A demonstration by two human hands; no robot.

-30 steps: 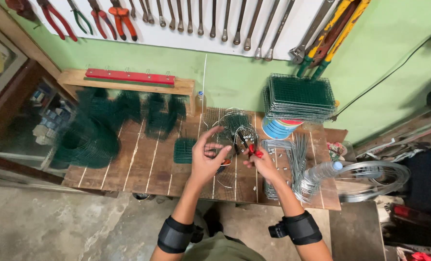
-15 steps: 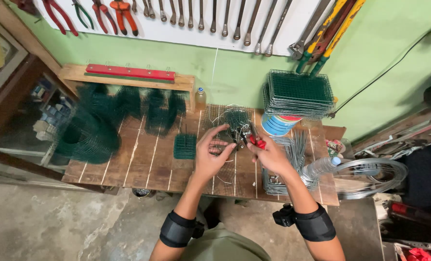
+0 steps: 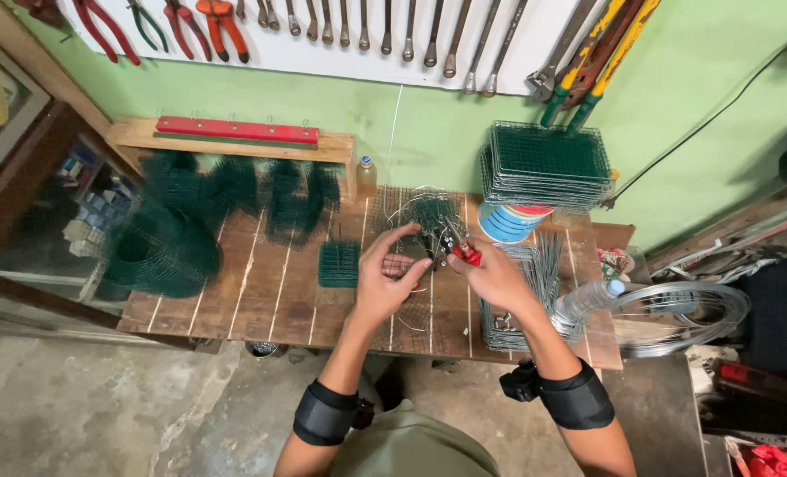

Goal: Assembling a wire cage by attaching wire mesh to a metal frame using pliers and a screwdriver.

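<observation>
Green wire-mesh piece (image 3: 429, 216), small and partly bent, sits near the middle of the brown wooden plank workbench (image 3: 261, 291), a little to the far side, with loose silver wires curling around it. The left hand (image 3: 392, 274) is closed around the near-left part of this mesh and the wires, holding them steady. The right hand (image 3: 497, 276) grips the red-handled pliers (image 3: 462, 252), whose jaws point into the mesh; I cannot tell if the jaws bite a wire. The work looks to be in the middle: the piece has some form already, yet free wire ends show around it. On the right stands a stack of flat green mesh panels (image 3: 548, 163) on a blue-and-white round tin (image 3: 508, 221), and straight grey wire rods (image 3: 535, 274) lie beside it. On the left, dark green mesh rolls (image 3: 168, 238) wait.
</observation>
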